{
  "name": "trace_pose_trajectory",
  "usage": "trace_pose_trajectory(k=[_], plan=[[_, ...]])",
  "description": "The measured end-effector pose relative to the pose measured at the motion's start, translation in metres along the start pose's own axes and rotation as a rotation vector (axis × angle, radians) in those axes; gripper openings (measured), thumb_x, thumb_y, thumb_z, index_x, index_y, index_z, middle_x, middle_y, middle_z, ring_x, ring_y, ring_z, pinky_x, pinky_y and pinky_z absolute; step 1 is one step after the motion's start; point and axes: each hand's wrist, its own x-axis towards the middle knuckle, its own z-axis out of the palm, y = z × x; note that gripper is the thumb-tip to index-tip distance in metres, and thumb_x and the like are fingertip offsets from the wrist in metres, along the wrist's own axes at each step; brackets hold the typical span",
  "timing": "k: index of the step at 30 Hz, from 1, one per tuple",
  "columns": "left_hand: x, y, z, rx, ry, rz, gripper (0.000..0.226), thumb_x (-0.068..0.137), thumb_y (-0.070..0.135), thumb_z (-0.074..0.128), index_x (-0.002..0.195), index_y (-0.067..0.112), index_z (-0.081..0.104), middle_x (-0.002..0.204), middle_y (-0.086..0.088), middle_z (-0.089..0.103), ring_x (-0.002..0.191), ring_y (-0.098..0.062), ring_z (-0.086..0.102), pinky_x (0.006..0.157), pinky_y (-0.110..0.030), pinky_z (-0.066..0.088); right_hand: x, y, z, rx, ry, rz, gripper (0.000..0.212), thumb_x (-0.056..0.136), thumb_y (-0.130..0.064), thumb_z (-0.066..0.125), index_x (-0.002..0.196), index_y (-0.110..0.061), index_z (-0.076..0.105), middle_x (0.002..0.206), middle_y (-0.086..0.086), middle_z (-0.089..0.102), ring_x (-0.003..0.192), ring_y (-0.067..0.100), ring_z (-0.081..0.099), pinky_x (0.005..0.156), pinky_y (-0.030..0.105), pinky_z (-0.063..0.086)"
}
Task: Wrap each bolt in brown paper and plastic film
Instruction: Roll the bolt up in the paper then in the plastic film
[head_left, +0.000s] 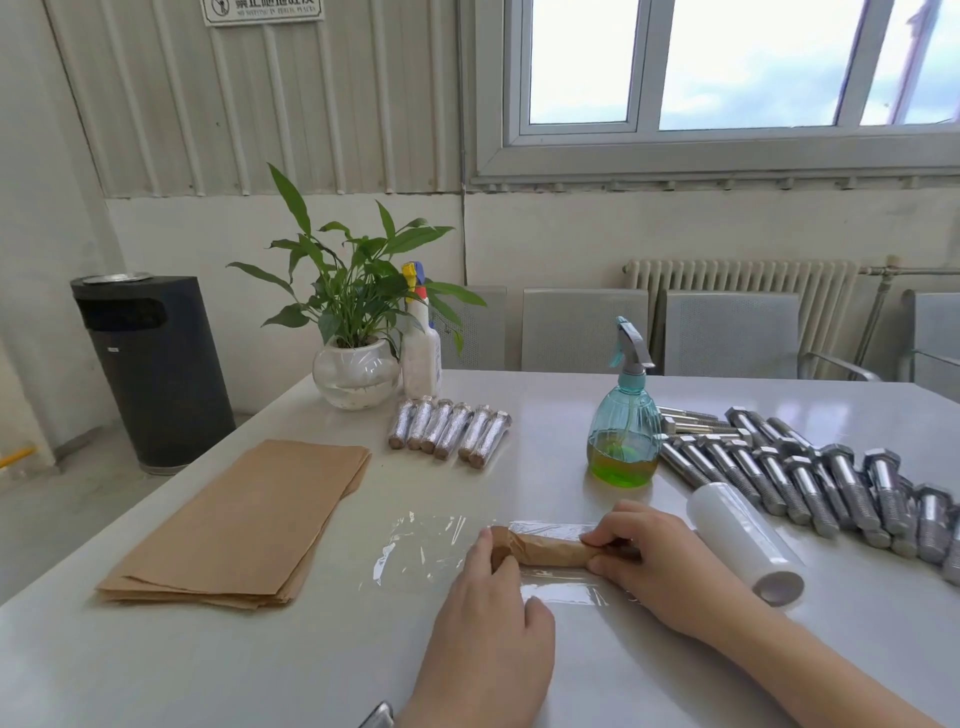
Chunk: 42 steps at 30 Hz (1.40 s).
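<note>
Left hand: the left hand (493, 582) lies at the near centre of the white desk (208, 665), fingers curled round the left end of the brown-paper-wrapped bolt (540, 552) — a closed grip on that end, thumb lying on the film nearer the person.
Right hand: the right hand (654, 556) holds the right end of the same bolt, fingertips curled over the top and thumb tucked under, pinching it.
Bolt being wrapped: it lies crosswise, left to right, on the clear sheet of plastic film (426, 551), between the two hands; film is lapped over its far side.
Film sheet: flat on the desk, wrinkled, reaching out to the left of the bolt and also toward the near edge.
Film roll: the white roll of plastic film (745, 540) lies on its side just right of the right hand.
Paper: a stack of brown paper sheets (249, 519) sits on the left, well apart from the hands.
Finished pieces: a row of six film-wrapped bolts (449, 428) lies far centre, near the plant.
Bare stock: a heap of bare steel hex bolts (810, 478) covers the right side — close behind the film roll.
Other items: a teal spray bottle with green liquid (623, 431), a white spray bottle (422, 348), and a green plant in a round glass bowl (356, 371) stand at the far side.
</note>
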Motion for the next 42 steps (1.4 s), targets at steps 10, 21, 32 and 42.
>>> trace_pose_trajectory(k=[10,21,32,42], plan=[[-0.011,0.017,0.019,0.456,-0.019,0.102,0.079,0.027,0.049,0.085,0.096,0.009,0.08,0.107,-0.019,0.072,0.087,-0.03,0.074,0.065,-0.034,0.061,0.0,0.002,0.0,0.007,0.001,-0.002,0.01,0.083,-0.018,0.076,0.089,-0.025,0.072,0.087,-0.015,0.06,0.087,-0.002,0.058,0.078,0.011,0.042],[0.034,-0.032,-0.059,-0.632,-0.054,-0.214,0.027,0.098,0.006,0.039,0.106,0.018,0.061,0.1,0.0,0.064,0.089,-0.023,0.072,0.076,-0.034,0.057,-0.001,-0.001,-0.005,-0.006,-0.025,-0.018,0.014,0.084,-0.021,0.076,0.086,-0.032,0.069,0.093,-0.014,0.064,0.093,0.002,0.06,0.083,0.012,0.043],[0.085,-0.093,-0.081,0.365,-0.063,-0.385,0.035,0.084,0.038,0.057,0.058,0.017,0.046,0.068,0.0,0.053,0.075,-0.026,0.059,0.065,-0.028,0.042,0.0,0.002,-0.002,0.005,-0.017,-0.018,0.01,0.083,-0.02,0.077,0.087,-0.027,0.071,0.091,-0.015,0.064,0.09,-0.011,0.056,0.076,0.004,0.037],[0.093,-0.096,-0.066,0.274,-0.083,-0.347,0.026,0.091,0.035,0.062,0.068,0.021,0.063,0.091,0.003,0.065,0.096,-0.021,0.063,0.079,-0.029,0.051,0.0,0.003,-0.001,0.009,-0.014,-0.028,0.012,0.083,-0.019,0.076,0.088,-0.027,0.07,0.091,-0.015,0.062,0.089,-0.003,0.059,0.08,0.01,0.042]])
